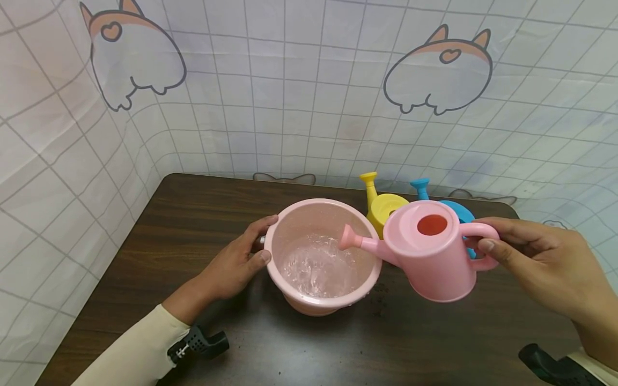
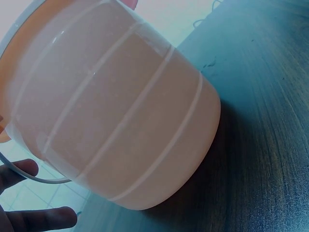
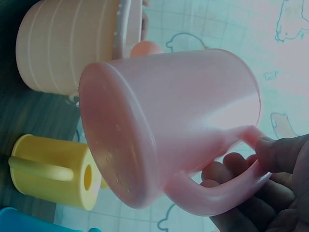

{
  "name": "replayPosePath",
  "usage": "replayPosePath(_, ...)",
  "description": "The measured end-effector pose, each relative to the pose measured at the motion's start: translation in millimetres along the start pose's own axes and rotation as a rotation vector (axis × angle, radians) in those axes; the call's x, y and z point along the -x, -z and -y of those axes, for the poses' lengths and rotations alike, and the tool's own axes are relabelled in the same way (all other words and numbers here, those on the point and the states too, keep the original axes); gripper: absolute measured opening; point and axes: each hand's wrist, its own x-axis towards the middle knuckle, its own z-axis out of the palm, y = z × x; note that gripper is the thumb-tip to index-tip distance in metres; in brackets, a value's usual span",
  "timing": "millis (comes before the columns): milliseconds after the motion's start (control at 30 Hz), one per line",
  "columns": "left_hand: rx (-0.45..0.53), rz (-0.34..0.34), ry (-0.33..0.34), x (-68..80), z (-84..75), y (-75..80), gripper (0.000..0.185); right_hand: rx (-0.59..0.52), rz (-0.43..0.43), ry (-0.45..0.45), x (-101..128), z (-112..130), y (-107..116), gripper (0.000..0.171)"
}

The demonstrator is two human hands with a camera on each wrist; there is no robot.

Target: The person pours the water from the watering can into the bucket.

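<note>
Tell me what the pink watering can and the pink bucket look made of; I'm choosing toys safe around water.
Pink watering can: apparently moulded plastic, smooth and semi-glossy, with soft highlights and a one-piece handle. Pink bucket: likely thin, slightly translucent plastic with raised ribs around its wall; a thin bail handle, material unclear.

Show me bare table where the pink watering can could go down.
Bare wood lies in front of the pink bucket, toward the near edge of the table, and left beyond the left hand. Behind the pink watering can, the yellow can and blue can crowd it.
</note>
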Motion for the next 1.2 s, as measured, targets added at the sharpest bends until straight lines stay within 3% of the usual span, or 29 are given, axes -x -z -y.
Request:
replayPosePath(400, -0.008, -0.001, 0.005, 0.2, 2.4, -0.5, 0.061, -0.02, 0.01, 0.039, -0.6, -2.3, 0.0, 0.037)
replayPosePath(833, -0.006, 0.002, 0.01, 0.1, 2.6, -0.6, 0.061, 0.012, 0.0, -0.024, -0.7, 1.2, -0.2, 0.034)
replayPosePath(1200, 0.001, -0.004, -0.004, 0.8, 5.6, -1.4, 0.06, -0.002, 0.003, -0.022, -2.1, 2.6, -0.2, 0.035)
